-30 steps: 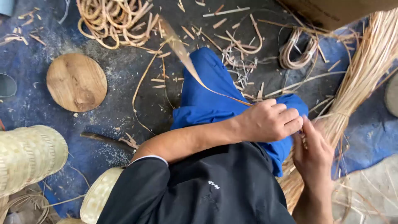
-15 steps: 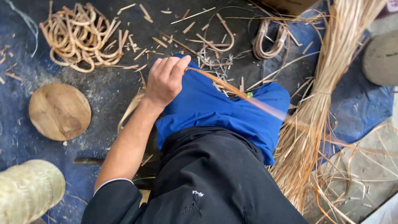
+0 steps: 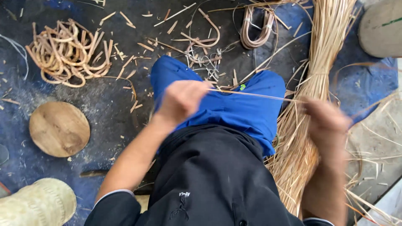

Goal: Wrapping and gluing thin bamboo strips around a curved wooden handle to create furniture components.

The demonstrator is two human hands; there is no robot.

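I look down at my lap, in blue trousers and a black shirt. My left hand (image 3: 182, 100) is closed on one end of a thin pale cane strip (image 3: 255, 96) that runs across my knees. My right hand (image 3: 328, 121) is blurred; it grips the strip's other end beside a big bundle of straw-coloured cane strands (image 3: 312, 92) lying at my right side.
A tangle of thick cane loops (image 3: 67, 54) lies at the far left. A round wooden disc (image 3: 59, 129) rests on the dark floor. A woven basket (image 3: 37, 203) sits at the bottom left. A small cane coil (image 3: 255, 29) and several offcuts are scattered ahead.
My left hand has pulled back from the far floor to above my knees. My right hand has come back into view, and the strip is now stretched between both hands.
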